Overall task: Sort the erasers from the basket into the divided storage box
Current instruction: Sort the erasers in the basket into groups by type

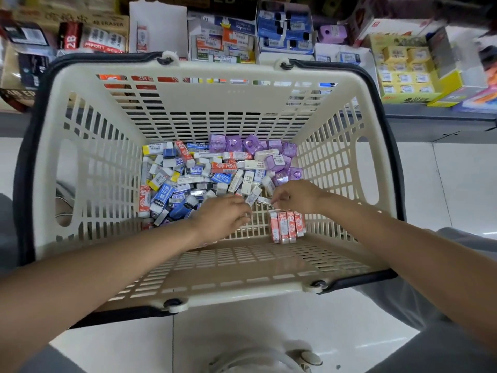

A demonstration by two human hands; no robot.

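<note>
I am reaching both hands into the basket (172,98). My left hand (223,216) is curling its fingers, but I cannot tell what it is holding; my right hand (295,196) is pinching a white eraser (262,201) at its fingertips. The loose pile of erasers (193,179) is lying just beyond both hands, a neat row of red erasers (287,227) is standing under my right wrist, and purple boxes (269,157) are sitting behind.

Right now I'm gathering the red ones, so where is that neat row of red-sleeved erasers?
In the head view, the row of red-sleeved erasers stands in the basket's near right corner, just below the right hand.
</note>
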